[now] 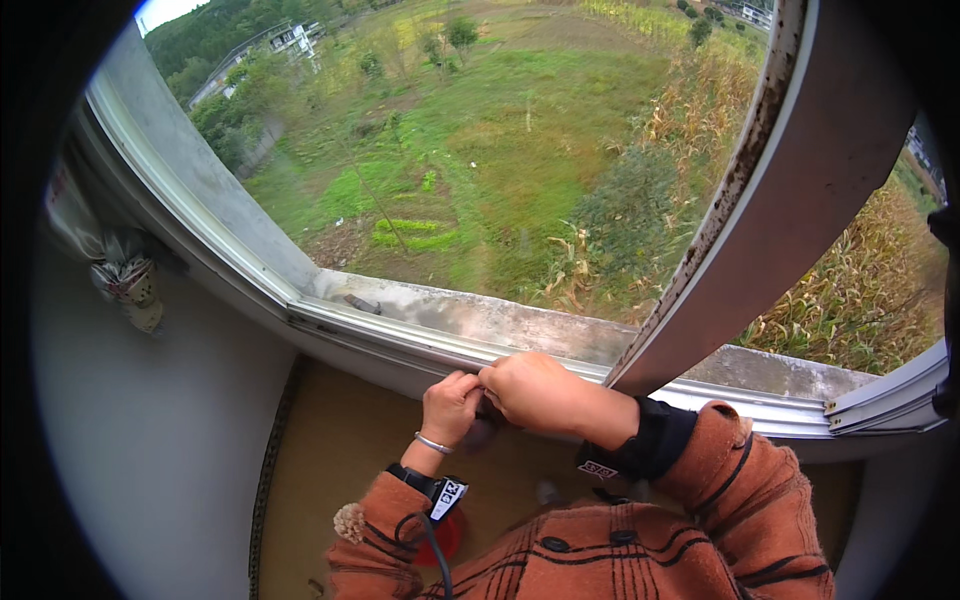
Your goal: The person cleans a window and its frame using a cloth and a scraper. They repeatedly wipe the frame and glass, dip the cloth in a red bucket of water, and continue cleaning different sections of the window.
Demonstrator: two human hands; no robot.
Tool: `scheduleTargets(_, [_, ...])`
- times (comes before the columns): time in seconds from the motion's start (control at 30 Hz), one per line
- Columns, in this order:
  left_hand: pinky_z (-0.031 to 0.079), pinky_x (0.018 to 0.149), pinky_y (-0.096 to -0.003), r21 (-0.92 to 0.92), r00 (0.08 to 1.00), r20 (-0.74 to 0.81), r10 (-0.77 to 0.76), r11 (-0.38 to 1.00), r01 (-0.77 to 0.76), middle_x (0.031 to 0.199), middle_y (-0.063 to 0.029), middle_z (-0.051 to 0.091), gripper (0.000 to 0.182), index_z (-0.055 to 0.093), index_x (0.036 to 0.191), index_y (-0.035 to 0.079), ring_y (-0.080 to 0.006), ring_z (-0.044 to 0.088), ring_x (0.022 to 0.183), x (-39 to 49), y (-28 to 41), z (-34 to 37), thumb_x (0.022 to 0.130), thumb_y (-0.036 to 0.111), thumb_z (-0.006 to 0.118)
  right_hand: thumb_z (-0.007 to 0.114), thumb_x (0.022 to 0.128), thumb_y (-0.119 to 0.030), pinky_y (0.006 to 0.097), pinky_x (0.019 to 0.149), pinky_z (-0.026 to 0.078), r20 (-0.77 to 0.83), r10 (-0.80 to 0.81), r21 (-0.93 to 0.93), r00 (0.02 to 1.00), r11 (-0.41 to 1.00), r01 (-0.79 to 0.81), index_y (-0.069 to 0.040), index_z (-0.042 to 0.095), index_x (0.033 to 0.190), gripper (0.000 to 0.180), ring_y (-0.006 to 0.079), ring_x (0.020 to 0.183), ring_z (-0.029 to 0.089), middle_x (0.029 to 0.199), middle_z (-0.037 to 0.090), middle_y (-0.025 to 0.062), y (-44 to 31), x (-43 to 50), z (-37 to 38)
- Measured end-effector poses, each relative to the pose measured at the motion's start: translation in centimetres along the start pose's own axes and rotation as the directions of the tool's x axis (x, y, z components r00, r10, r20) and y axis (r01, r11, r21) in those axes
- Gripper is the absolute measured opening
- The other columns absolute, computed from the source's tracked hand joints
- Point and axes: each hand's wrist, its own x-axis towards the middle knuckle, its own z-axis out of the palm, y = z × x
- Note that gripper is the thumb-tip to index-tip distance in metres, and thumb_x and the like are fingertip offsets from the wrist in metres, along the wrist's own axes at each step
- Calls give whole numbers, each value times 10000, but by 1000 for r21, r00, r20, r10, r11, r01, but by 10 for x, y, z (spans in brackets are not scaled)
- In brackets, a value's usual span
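Note:
My left hand and my right hand meet at the fingertips, just inside the window's lower track. Both have curled fingers around a small dark purplish thing. It is blurred and mostly hidden under the hands, so its kind cannot be made out. A silver bangle circles my left wrist. Black bands with small devices are strapped to both wrists, the left one trailing a cable.
A rust-spotted window frame upright rises beside my right forearm. On the outer concrete sill lies a small dark block. Plastic bags hang at left. A red round object shows on the brown floor below.

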Motion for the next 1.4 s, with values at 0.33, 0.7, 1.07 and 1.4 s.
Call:
scheduleTargets(0.33, [516,599,-423,-268,995,-77,-66,963,43,765,-159,645,50,665,765,66,-366,643,704,-23,57,57,794,106,671,639,684,-113,430,692,559,281,149,-213,948,973,-89,7,728,793,185,374,759,691,789,687,222,-23,0,-39])
scheduleTargets(0.7, [513,584,-424,-486,975,-154,-161,871,67,720,-167,658,39,684,765,62,-369,655,702,-32,77,98,781,94,669,649,688,-103,428,672,554,306,179,-291,935,953,-87,9,719,760,151,369,754,687,779,685,208,-19,-7,-34])
scheduleTargets(1.07, [500,617,-471,-456,983,-91,-161,884,103,761,-144,677,95,689,844,116,-378,652,734,-50,111,174,784,189,681,640,689,-84,418,600,553,467,197,-451,862,892,40,-13,719,711,109,342,697,692,711,683,174,-1,-59,-30])
scheduleTargets(1.4, [526,695,-427,-331,993,115,-14,942,52,857,-147,695,236,700,968,108,-355,668,828,-59,175,208,817,288,676,649,714,-108,403,585,539,394,116,-270,912,963,-6,-31,706,711,96,327,679,689,703,684,149,21,-159,-77])
